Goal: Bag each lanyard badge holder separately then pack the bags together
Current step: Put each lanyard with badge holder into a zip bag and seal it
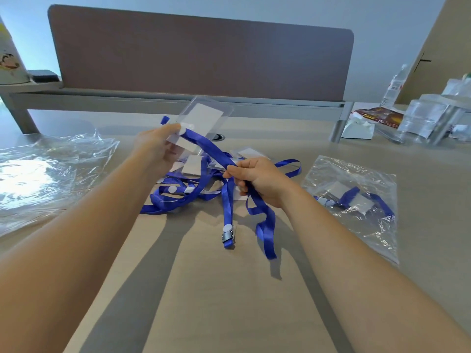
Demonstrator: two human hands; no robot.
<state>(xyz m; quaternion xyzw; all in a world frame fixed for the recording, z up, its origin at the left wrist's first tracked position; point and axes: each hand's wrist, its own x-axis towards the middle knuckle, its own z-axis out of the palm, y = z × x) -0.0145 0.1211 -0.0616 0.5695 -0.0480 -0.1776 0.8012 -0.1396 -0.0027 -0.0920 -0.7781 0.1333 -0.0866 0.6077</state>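
Above the table point(229, 301), both hands hold a clear badge holder point(201, 123) on blue lanyard point(216, 151).

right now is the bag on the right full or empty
Full: the bag on the right lies flat on the table with a blue lanyard and white badge holder showing through the clear plastic.

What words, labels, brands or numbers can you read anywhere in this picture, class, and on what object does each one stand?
None can be read with certainty.
Red packet at the far right: yellow print with what may be "70", too blurred to confirm.
Bottle label: print too small to read.
Cup at the far left: a cartoon drawing, no legible words.
Badge holder in the left hand: white card insert, blank.
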